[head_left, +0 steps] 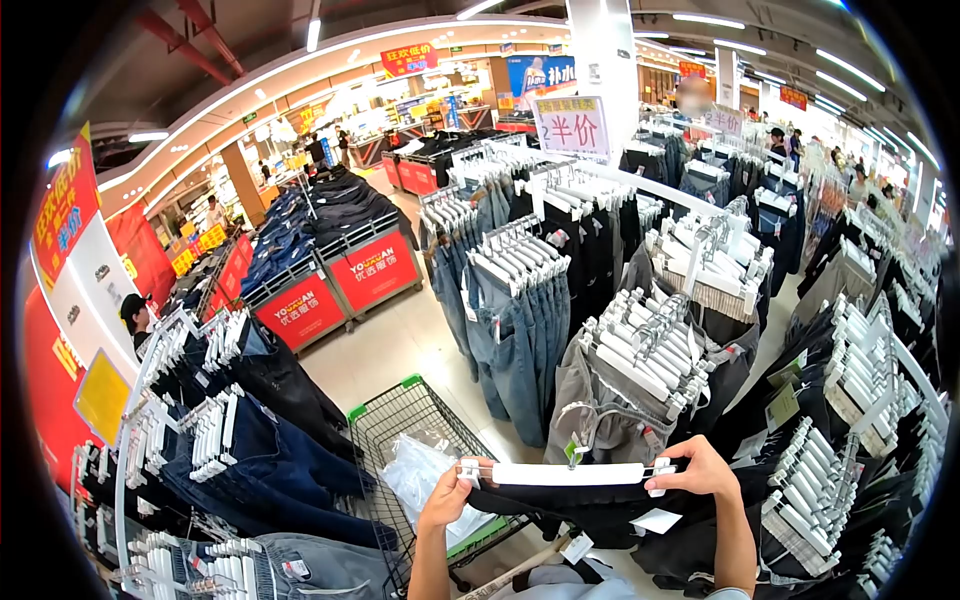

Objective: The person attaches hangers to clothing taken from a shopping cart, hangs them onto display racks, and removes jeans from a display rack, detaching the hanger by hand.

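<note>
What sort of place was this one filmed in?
Most likely the clothing section of a large store: rows of trousers hang from white hangers, a half-price sign stands above them, and a shopping cart is parked in the aisle.

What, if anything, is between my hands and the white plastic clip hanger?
Nothing visible: your left hand and right hand hold the white hanger directly, one at each end, above the black fabric garment.

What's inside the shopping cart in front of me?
The shopping cart holds a crumpled, whitish plastic bag. Your left hand and forearm cover part of it, so anything behind them is hidden.
</note>
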### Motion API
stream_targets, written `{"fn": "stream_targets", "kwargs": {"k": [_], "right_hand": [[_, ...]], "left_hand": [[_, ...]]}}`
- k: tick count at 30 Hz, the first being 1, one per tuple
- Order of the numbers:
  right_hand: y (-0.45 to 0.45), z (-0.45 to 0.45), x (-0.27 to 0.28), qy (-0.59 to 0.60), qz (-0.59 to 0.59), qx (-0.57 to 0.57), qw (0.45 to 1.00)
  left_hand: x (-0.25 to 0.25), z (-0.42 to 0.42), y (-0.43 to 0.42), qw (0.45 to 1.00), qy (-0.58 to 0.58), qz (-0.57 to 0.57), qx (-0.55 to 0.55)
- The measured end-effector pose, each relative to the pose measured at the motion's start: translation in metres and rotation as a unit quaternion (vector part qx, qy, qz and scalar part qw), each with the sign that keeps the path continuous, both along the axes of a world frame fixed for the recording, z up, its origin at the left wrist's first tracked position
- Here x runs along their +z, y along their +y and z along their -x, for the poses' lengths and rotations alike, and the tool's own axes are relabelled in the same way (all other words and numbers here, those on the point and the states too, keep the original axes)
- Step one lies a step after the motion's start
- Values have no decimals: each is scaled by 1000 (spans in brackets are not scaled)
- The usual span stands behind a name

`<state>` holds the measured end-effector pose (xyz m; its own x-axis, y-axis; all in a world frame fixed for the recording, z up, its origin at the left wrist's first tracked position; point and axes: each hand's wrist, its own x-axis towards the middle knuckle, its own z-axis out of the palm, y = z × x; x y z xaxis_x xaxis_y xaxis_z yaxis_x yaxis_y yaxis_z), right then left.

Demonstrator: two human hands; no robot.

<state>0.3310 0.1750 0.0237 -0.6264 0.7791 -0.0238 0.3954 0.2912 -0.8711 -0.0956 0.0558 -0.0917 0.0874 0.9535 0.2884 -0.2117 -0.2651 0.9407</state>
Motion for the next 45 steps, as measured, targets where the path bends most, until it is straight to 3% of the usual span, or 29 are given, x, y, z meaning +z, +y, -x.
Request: {"fn": "stream_targets", "kwargs": {"k": [12,14,15,18,22,26,33,34,36,37,38,40,41,42,44,45], "right_hand": [[-17,20,-4,111,-7,-45,993],[-18,23,3,61,10,-18,998],[-19,27,-1,118,22,-26,992],[-13,24,-20,132,3,-88,987],[-14,25,-5,144,19,-50,988],[-17,22,12,41,-36,25,998],[-21,28,8,66,-72,-47,994],[-22,30,8,65,-77,-63,993],[-36,47,14,95,-102,-71,988],[-44,54,19,39,-165,-78,982],[-50,59,20,-16,-229,-84,970],[-57,73,12,-59,-314,-63,945],[-57,78,8,-61,-322,-55,943],[-55,83,3,-62,-329,-45,941],[-52,86,-3,-75,-328,-23,941],[-51,88,-6,-74,-347,-4,935]], "left_hand": [[-11,-6,7,982,-172,-12,78],[-21,-8,10,979,-183,-12,83],[-24,-9,11,977,-194,-11,88],[-27,-3,9,981,-187,-17,48],[-33,5,5,980,-192,-3,55],[-32,14,-2,993,-113,13,21],[-6,8,-1,997,-58,32,28],[15,2,-3,991,19,90,94],[2,-10,13,955,141,35,257],[22,-31,14,926,126,17,355],[29,-43,12,926,127,16,354],[42,-62,10,888,137,-108,426],[53,-76,5,860,201,-182,432],[75,-89,0,863,256,-247,360],[106,-113,4,892,270,-291,217],[113,-120,16,882,307,-303,191]]}}
